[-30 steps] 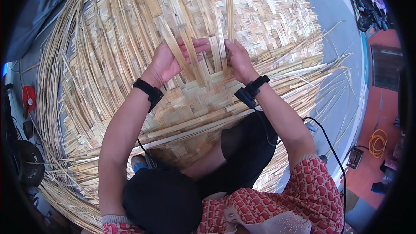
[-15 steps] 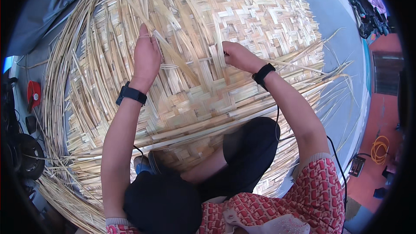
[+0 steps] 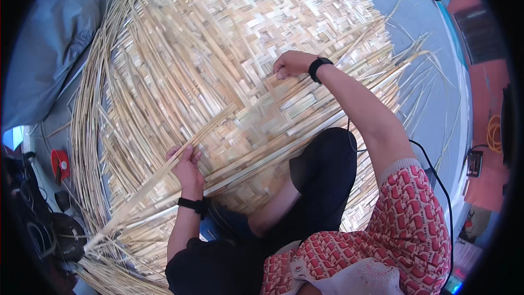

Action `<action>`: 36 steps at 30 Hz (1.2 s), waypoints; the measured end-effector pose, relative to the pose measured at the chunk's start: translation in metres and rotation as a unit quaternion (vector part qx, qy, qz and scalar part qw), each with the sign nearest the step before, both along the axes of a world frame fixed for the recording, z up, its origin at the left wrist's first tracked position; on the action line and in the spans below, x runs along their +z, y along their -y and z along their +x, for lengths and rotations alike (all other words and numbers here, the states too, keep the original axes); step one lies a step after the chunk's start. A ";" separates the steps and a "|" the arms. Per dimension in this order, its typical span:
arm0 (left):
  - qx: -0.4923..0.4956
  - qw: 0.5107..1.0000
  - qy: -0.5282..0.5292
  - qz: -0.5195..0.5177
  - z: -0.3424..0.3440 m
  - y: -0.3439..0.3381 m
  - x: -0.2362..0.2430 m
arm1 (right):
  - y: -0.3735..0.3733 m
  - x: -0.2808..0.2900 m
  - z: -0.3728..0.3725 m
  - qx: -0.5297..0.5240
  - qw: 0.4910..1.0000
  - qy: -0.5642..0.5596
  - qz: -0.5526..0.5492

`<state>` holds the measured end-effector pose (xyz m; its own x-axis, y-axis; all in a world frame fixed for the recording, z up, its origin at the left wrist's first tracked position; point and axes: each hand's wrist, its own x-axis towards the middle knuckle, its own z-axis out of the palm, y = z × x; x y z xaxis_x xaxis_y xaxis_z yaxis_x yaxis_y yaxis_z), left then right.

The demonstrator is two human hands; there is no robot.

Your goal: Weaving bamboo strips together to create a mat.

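Beneath me spreads a large woven mat (image 3: pixel 305 8) of pale, flat plant strips in a zigzag pattern. Near my knees on the left, my left hand (image 3: pixel 188 168) pinches a flat strip (image 3: pixel 150 183), which slants from the middle of the mat down to the lower left. My right hand (image 3: pixel 295 64) is over the weave further out, its fingers curled close to the surface. Whatever may be between those fingers is hidden. Long unwoven strips (image 3: pixel 158 71) lie side by side across the mat's left half. A bundle of strips (image 3: pixel 305 136) crosses just beyond my bent leg.
Loose strip ends fan out over the grey floor (image 3: pixel 412 87) at right. A grey cover (image 3: pixel 49 49) stands at upper left. At the left edge are a red object (image 3: pixel 60 164) and a dark round object (image 3: pixel 68 235). A black cable (image 3: pixel 436 180) hangs beside my right arm.
My left hand has come down toward my body with a strip, which now slants to the lower left. My right hand has shifted only a little, and the whole view has turned slightly.
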<state>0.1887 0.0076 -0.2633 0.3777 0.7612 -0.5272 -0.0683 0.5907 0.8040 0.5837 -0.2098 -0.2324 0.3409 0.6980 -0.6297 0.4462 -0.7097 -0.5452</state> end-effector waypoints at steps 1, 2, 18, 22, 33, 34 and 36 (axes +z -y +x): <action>0.002 1.000 0.000 -0.013 -0.009 -0.004 -0.004 | -0.013 0.002 -0.018 -0.027 0.999 0.018 0.000; 0.023 1.000 -0.007 -0.015 -0.021 -0.011 -0.005 | -0.026 -0.012 -0.024 0.045 0.994 0.087 0.052; -0.046 0.999 0.009 -0.011 -0.016 -0.019 -0.017 | -0.014 -0.041 -0.029 0.003 0.991 0.093 0.092; -0.066 0.997 0.024 -0.025 -0.002 -0.024 -0.017 | -0.018 -0.016 -0.033 0.008 0.992 -0.033 0.122; -0.054 0.994 0.051 -0.075 -0.030 -0.027 -0.015 | -0.014 0.001 -0.067 0.137 0.906 0.397 0.059; -0.057 0.988 0.062 -0.126 -0.039 -0.033 -0.009 | -0.027 0.020 -0.083 0.098 0.925 0.353 0.098; 0.006 0.992 0.074 -0.099 -0.049 -0.031 -0.009 | -0.051 0.028 -0.117 0.048 0.957 0.201 0.201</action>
<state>0.1399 0.0386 -0.2727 0.4542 0.6524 -0.6067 -0.1842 0.7351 0.6525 0.4668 -0.1591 -0.2046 0.4209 0.8970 -0.1349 0.7307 -0.4234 -0.5355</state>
